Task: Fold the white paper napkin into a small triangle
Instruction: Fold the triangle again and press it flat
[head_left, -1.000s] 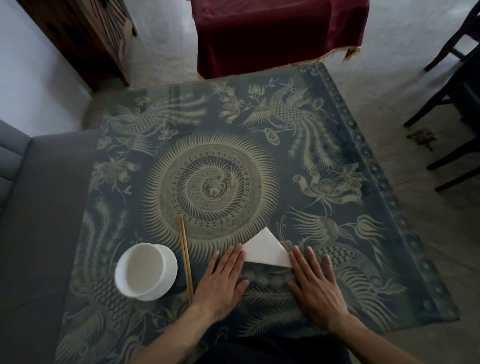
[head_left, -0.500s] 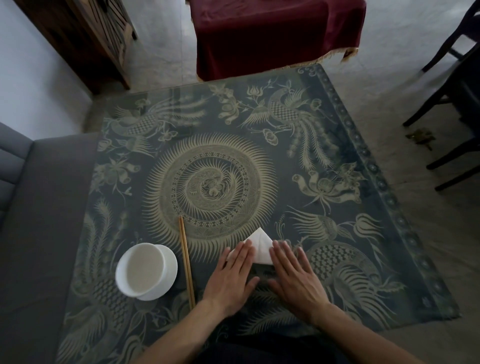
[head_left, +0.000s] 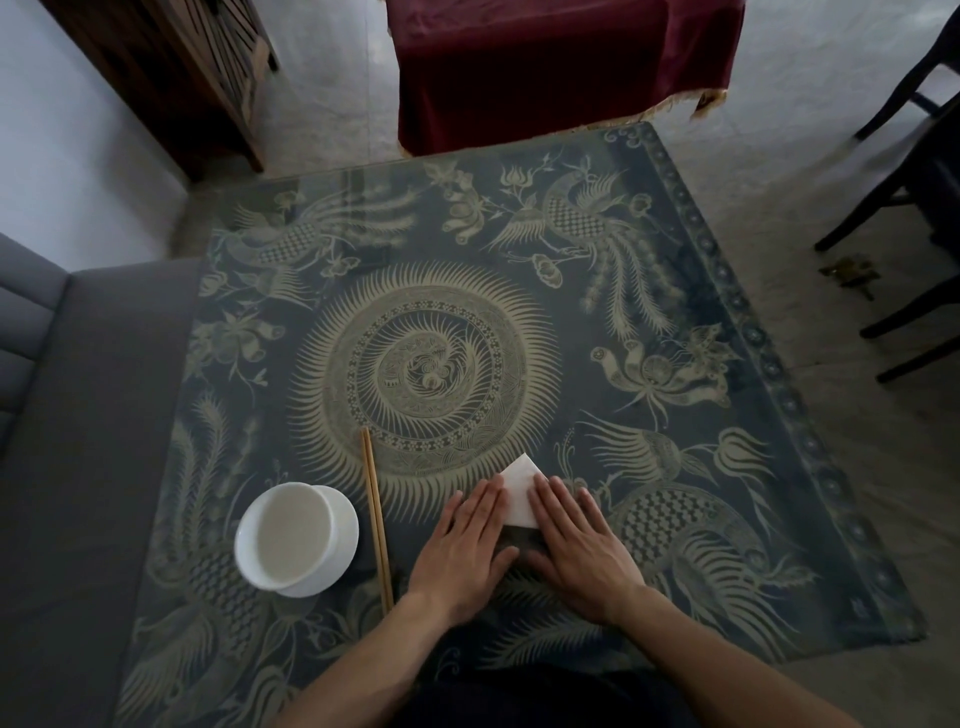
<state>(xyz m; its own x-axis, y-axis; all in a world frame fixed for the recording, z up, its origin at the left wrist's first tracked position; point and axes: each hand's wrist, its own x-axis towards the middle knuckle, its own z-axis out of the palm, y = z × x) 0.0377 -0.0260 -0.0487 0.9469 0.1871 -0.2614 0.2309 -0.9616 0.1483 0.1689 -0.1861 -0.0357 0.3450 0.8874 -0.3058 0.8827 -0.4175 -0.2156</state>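
1. At the near edge, two bare forearms reach up from the bottom of the view onto a surface (head_left: 779, 467) covered in a dark blue pattern of pale birds, flowers and a large central ring.
2. The left hand (head_left: 462, 545) lies flat, palm down, fingers straight and close together, its fingertips pressing the left side of the white paper napkin (head_left: 519, 491).
3. The right hand (head_left: 576, 540) also lies flat with straight fingers slightly spread, covering the napkin's right side; the thumbs of both hands point toward each other and nearly meet just below it.
4. The napkin shows as a narrow white wedge between the two hands, flat on the surface, its point aimed away from the person toward the ring pattern.
5. Left of the left hand, a pair of wooden chopsticks (head_left: 376, 519) lies lengthwise, near but apart from it.
6. Further left stands a white bowl (head_left: 296, 538) on a white saucer, close to the surface's left edge.
7. A grey sofa (head_left: 88, 467) borders the surface on the left.
8. The patterned expanse beyond the napkin stretches to the far edge.
9. Past it stand a piece of furniture draped in dark red cloth (head_left: 561, 67), a dark wooden cabinet (head_left: 171, 67) at far left and dark chair legs (head_left: 893, 171) on the right, on a pale floor.
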